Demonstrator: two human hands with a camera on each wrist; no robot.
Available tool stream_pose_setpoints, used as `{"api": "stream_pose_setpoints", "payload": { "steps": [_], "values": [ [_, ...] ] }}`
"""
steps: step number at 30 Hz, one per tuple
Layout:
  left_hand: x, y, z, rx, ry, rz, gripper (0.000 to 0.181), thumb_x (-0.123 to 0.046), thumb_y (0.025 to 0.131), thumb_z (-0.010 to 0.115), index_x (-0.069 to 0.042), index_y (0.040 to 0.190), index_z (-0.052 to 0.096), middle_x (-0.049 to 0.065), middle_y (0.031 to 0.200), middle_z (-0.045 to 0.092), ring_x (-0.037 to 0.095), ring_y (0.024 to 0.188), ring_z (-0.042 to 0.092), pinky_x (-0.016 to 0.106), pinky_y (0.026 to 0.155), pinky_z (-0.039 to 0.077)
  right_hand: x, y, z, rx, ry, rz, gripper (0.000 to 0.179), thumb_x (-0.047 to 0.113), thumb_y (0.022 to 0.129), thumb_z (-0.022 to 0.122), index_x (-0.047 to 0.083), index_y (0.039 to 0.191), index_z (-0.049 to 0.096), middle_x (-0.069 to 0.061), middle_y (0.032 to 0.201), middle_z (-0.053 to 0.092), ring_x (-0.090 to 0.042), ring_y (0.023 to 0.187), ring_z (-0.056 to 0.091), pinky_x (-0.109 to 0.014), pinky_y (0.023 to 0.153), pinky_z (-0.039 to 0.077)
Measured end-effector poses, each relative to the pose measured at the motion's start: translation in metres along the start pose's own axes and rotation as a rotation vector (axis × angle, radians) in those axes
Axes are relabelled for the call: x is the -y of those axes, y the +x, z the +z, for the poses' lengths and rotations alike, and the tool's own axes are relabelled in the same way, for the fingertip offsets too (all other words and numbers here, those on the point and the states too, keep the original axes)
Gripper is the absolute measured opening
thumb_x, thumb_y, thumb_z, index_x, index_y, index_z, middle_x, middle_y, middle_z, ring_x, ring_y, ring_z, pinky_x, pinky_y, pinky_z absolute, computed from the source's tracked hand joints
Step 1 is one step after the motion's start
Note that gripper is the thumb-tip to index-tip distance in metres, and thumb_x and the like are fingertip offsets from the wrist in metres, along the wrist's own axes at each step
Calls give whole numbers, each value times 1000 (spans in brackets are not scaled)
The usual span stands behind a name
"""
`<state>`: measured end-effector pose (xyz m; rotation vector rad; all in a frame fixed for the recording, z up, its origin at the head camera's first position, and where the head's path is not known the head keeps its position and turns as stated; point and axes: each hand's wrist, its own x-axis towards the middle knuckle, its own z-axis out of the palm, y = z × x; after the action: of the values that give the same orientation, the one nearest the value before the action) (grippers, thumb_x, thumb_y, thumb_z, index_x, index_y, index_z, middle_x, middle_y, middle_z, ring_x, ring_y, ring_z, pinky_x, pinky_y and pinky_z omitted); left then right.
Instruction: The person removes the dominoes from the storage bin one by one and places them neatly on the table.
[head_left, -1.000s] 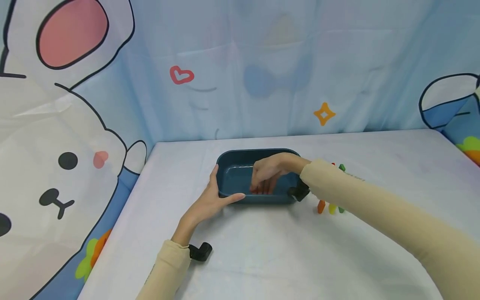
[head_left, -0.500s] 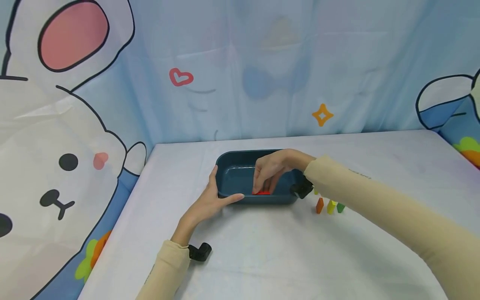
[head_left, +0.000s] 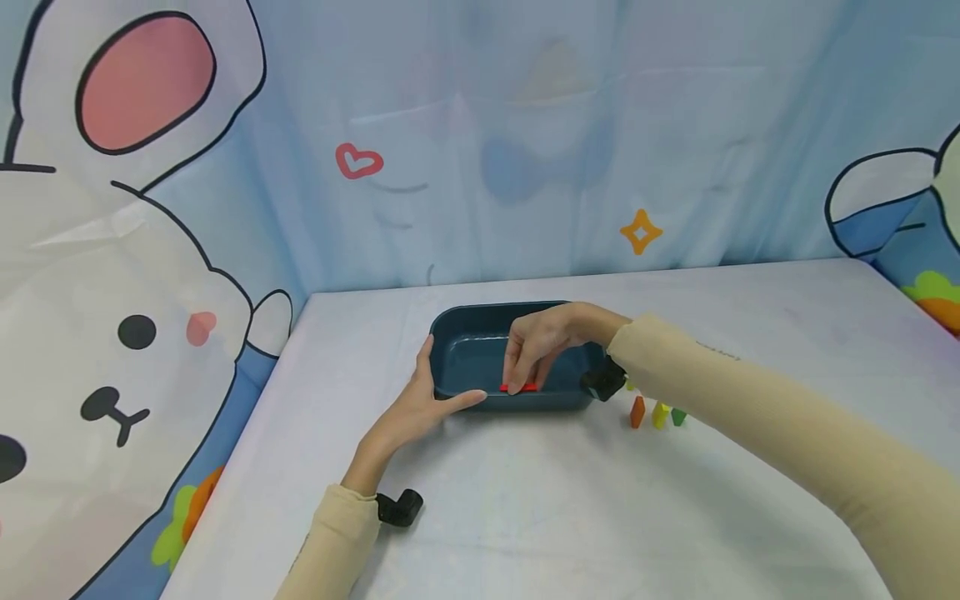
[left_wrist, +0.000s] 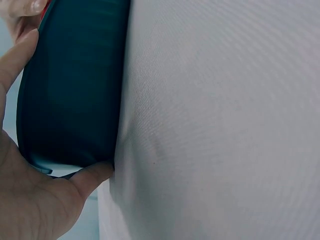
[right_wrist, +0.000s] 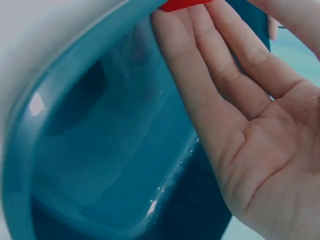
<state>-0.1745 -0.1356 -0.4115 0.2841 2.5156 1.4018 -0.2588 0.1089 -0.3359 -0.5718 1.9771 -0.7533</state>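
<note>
A dark teal rectangular basin (head_left: pixel 547 402) stands on the white-covered table. My left hand (head_left: pixel 416 408) spans its front left corner with thumb and fingers spread, the thumb along the front rim. In the left wrist view the fingers lie against the outer wall of the basin (left_wrist: pixel 75 85). My right hand (head_left: pixel 538 343) reaches down over the basin and pinches a small red piece (head_left: pixel 529 387) just inside the front rim. Only the edge of the red piece (right_wrist: pixel 186 4) shows in the right wrist view, at the fingertips; its full shape is hidden.
Right of the basin lie small orange (head_left: pixel 637 412), yellow (head_left: pixel 660 415) and green (head_left: pixel 678 417) pieces, with more partly hidden behind the right sleeve (head_left: pixel 720 383). A blue cartoon-print curtain (head_left: pixel 480 217) hangs along the table's back edge. Shiny drops dot the basin's inside.
The red piece, hidden by the basin's front rim a second ago, has come into view at my right fingertips. My right hand shifts slightly; my left hand stays at the corner.
</note>
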Motion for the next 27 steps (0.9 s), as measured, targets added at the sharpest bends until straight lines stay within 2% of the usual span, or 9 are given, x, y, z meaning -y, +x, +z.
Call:
{"api": "stream_pose_setpoints", "payload": {
  "steps": [4,7,9,14,18,20,24,27],
  "values": [
    [0,0,1,-6,3,6,128,-58,88,79,-19,168,-13,8,176,-4,33,160,7,61,125,20,-3,-5,-1,-35,9,-47,22,14,94,79,0,111,79,-7,100,78,-20,88,72,-36,89,62],
    [-1,0,1,-10,6,8,129,-58,87,79,-18,167,-13,8,176,-4,32,161,8,61,125,20,-6,-16,-4,-87,30,-103,30,14,94,78,-4,118,75,-9,105,77,-26,97,74,-37,91,61],
    [-2,-1,1,-12,11,7,129,-59,87,80,-18,168,-13,7,176,-4,33,161,8,61,125,20,-11,-27,-6,-131,49,-154,32,13,95,77,-6,121,72,-10,107,77,-28,100,74,-38,92,61],
    [-2,-1,2,-8,21,5,129,-59,87,80,-21,168,-13,8,176,-4,34,160,8,62,125,21,-32,-65,-2,-269,93,-260,30,15,95,77,-3,119,72,-15,100,77,-28,92,73,-38,90,61],
    [-2,-1,2,-8,32,3,129,-60,87,79,-23,168,-13,8,176,-4,33,161,9,62,124,22,-54,-104,6,-429,94,-273,30,18,94,79,1,117,72,-13,95,76,-27,85,71,-34,76,59],
    [-2,-2,1,-10,35,1,128,-60,87,79,-24,168,-14,8,176,-4,33,161,8,62,124,22,-67,-124,11,-519,91,-264,31,19,94,79,1,118,71,-11,95,76,-27,85,70,-34,73,58],
    [-3,-3,0,-11,40,-1,128,-59,87,79,-22,168,-14,8,176,-4,33,161,8,63,124,21,-102,-158,24,-682,72,-229,30,16,94,79,2,119,71,-6,102,74,-23,90,69,-32,78,59],
    [-3,-2,0,-7,44,0,128,-59,87,79,-20,168,-14,8,176,-5,34,160,8,63,124,21,-137,-175,36,-776,22,-198,27,12,94,79,3,118,71,-2,104,73,-15,93,69,-27,80,59]
  ]
}}
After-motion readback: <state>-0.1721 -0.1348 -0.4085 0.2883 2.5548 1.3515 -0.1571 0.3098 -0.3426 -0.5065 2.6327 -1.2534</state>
